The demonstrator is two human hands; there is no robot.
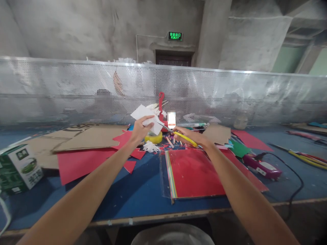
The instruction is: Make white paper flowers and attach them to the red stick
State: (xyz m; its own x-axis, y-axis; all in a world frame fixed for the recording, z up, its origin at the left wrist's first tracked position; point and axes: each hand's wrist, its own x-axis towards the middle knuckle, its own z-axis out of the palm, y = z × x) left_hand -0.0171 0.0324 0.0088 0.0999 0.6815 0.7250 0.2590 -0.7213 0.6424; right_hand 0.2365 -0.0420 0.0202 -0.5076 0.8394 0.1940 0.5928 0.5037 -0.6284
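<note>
My left hand (pixel 140 129) is closed on a sheet of white paper (pixel 145 117), held up above the blue table (pixel 133 194). My right hand (pixel 190 135) grips yellow-handled scissors (pixel 178 133), whose blades reach left into the paper's edge. Under both hands lie a yellow tape roll (pixel 153 137) and white paper scraps (pixel 150 147). A stack of coloured paper sheets with red on top (pixel 196 173) lies below my right forearm.
Red sheets (pixel 81 163) and brown cardboard (pixel 84 137) lie at the left, with a green and white box (pixel 19 168) at the far left. A purple glue gun (pixel 262 166) with a black cable sits at the right. A perforated metal screen (pixel 230 92) runs along the back.
</note>
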